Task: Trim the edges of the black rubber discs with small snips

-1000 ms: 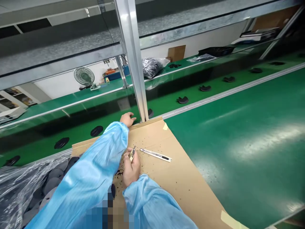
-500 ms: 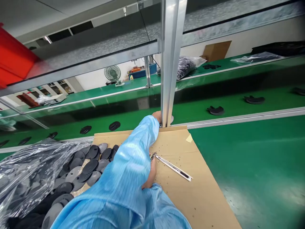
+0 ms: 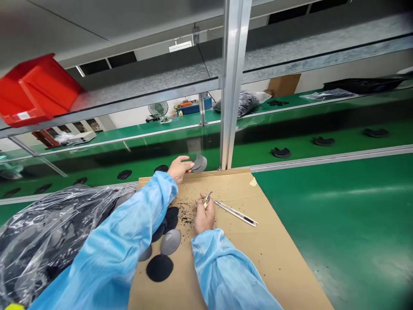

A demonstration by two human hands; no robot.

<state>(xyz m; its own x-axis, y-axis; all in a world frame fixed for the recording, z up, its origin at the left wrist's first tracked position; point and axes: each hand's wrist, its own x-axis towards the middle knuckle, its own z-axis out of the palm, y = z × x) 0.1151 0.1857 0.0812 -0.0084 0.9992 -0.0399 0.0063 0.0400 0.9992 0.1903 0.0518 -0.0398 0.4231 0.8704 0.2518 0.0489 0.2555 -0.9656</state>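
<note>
My left hand (image 3: 180,168) is stretched to the far edge of the cardboard, its fingers closed on thin grey curved pieces (image 3: 200,163) held above the green belt. My right hand (image 3: 204,217) is closed around a small metal-tipped tool (image 3: 207,199), mostly covered by the fingers, so its kind is unclear. A slim white-and-metal utility knife (image 3: 236,213) lies on the cardboard sheet (image 3: 245,258) just right of that hand. Dark crumbs (image 3: 186,213) are scattered to its left. Beside my left sleeve lie a grey oval disc (image 3: 171,242) and a black disc (image 3: 160,268).
A clear plastic bag (image 3: 64,224) of dark discs fills the left side. An upright metal post (image 3: 234,86) stands at the cardboard's far edge. Dark pieces (image 3: 280,153) sit spaced along the green belt (image 3: 254,154). A red bin (image 3: 41,92) is on the overhead shelf.
My left hand has moved left from behind the post, bringing the grey pieces into sight. My left arm no longer crosses over my right hand, which now shows with its tool.
</note>
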